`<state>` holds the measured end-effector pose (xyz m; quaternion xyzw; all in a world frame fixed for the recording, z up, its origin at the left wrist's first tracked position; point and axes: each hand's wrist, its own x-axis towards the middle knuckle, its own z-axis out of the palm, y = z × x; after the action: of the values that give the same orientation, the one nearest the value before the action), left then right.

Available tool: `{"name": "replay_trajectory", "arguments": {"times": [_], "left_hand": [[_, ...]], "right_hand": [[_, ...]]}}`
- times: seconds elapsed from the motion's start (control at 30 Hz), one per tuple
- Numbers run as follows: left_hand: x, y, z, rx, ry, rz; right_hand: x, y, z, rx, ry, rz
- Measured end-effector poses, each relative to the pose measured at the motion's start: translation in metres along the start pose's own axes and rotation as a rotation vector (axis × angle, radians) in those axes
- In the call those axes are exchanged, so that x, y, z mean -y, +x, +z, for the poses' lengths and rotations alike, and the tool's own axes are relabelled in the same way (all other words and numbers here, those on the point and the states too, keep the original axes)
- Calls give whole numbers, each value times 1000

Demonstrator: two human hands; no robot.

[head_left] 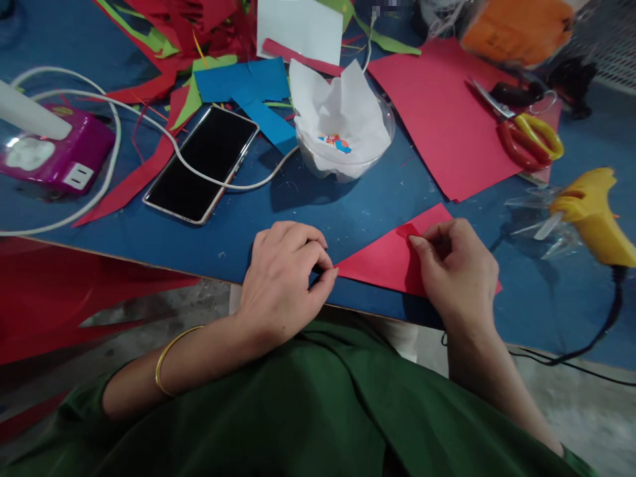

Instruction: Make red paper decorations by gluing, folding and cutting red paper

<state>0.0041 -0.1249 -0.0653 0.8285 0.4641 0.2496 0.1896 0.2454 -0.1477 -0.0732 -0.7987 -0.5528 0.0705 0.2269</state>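
I see red folded paper [380,262], blue counter [213,246], plain red sheets [442,119], blue paper strips [243,79], white liner [342,109] in a clear bowl [389,122]. I log scissors handles [505,138] red and yellow, glue gun [591,212] yellow, phone screen [213,142] black, bangle [159,370] gold, garment [298,397] green.

There are two hands [288,281] [462,275], one phone [213,146], one bowl [358,169] and one bangle [158,371].

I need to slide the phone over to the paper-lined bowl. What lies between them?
In the head view, a blue paper strip and a stretch of white cable lie between the phone and the bowl.
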Motion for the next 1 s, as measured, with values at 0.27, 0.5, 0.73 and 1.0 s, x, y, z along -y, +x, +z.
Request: {"name": "replay_trajectory", "arguments": {"times": [0.27,0.5,0.73,1.0], "left_hand": [[-5,0,2,-24,28,-6],[-7,-2,1,-32,99,34],[-4,6,-2,152,288,591],[-10,-4,2,98,516,693]], "right_hand": [[0,1,0,13,-1,-21],[4,1,0,16,-16,-24],[6,0,0,-16,-34,-58],[8,0,0,-8,-55,-60]]}}
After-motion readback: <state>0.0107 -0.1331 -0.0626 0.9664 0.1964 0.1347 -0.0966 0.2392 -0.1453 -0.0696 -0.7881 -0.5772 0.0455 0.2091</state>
